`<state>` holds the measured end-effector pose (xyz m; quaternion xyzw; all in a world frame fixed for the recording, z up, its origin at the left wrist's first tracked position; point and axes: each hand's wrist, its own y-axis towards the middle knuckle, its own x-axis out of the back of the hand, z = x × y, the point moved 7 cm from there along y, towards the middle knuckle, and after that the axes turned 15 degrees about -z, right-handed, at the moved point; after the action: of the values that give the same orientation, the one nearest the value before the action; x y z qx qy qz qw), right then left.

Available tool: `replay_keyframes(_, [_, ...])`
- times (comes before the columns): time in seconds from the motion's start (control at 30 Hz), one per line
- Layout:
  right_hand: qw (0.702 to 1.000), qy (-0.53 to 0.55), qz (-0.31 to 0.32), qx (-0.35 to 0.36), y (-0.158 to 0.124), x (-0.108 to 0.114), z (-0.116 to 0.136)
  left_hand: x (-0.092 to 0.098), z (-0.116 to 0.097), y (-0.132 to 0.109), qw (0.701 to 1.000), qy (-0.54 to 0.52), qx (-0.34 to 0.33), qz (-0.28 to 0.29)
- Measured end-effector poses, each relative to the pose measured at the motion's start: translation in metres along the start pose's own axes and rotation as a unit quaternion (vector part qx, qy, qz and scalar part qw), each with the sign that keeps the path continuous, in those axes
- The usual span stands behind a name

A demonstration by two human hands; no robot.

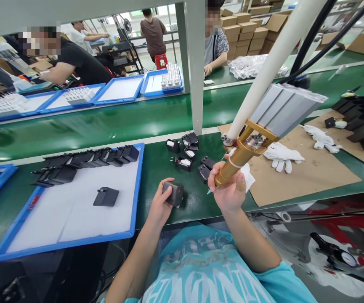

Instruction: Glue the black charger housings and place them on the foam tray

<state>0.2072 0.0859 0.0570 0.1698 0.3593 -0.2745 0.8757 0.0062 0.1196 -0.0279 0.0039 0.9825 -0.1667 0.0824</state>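
My left hand (162, 201) is closed round a small black plastic case (174, 194), held just above the green bench near its front edge. In my right hand (230, 189) is a gold cylindrical dispensing tool (240, 158), tilted, with a silver ribbed block (289, 107) at its upper end. A small turquoise tip (209, 191) shows beside my right fingers, left of the tool's lower end. Just beyond my hands lie several open black cases (183, 163) with white parts and wires inside. Two more black cases (205, 170) lie close to my right fingers.
To the left, a blue-rimmed tray (134, 214) holds a row of black cases (96, 158) and one lone case (106, 196). White gloves (282, 156) lie on brown cardboard (323, 179) at right. A grey post (196, 67) rises ahead; co-workers sit beyond the green conveyor (131, 111).
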Motion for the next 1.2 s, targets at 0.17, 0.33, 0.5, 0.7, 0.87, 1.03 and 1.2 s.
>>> replay_keyframes(0.17, [0.999, -0.038, -0.021, 0.007, 0.001, 0.005, 0.004, -0.025, -0.003, -0.029, 0.940, -0.292, 0.160, 0.079])
replay_keyframes(0.33, [0.998, -0.051, -0.021, 0.014, 0.003, 0.006, 0.007, -0.032, -0.017, -0.041, 0.929, -0.320, 0.135, 0.130])
replay_keyframes(0.5, [0.998, -0.051, -0.018, 0.013, 0.004, 0.008, 0.008, -0.033, -0.024, -0.042, 0.929, -0.318, 0.109, 0.154])
replay_keyframes(0.7, [0.997, -0.063, -0.031, 0.014, 0.003, 0.011, 0.008, -0.035, -0.028, -0.044, 0.918, -0.338, 0.081, 0.191])
replay_keyframes(0.87, [0.998, -0.060, -0.031, 0.011, 0.003, 0.012, 0.007, -0.037, -0.036, -0.046, 0.898, -0.365, 0.053, 0.240])
replay_keyframes(1.03, [0.998, -0.050, -0.028, 0.011, 0.002, 0.012, 0.007, -0.038, -0.036, -0.046, 0.899, -0.358, 0.045, 0.246])
replay_keyframes(1.2, [0.999, -0.040, -0.010, 0.021, 0.003, 0.012, 0.007, -0.031, -0.029, -0.037, 0.929, -0.299, 0.040, 0.213])
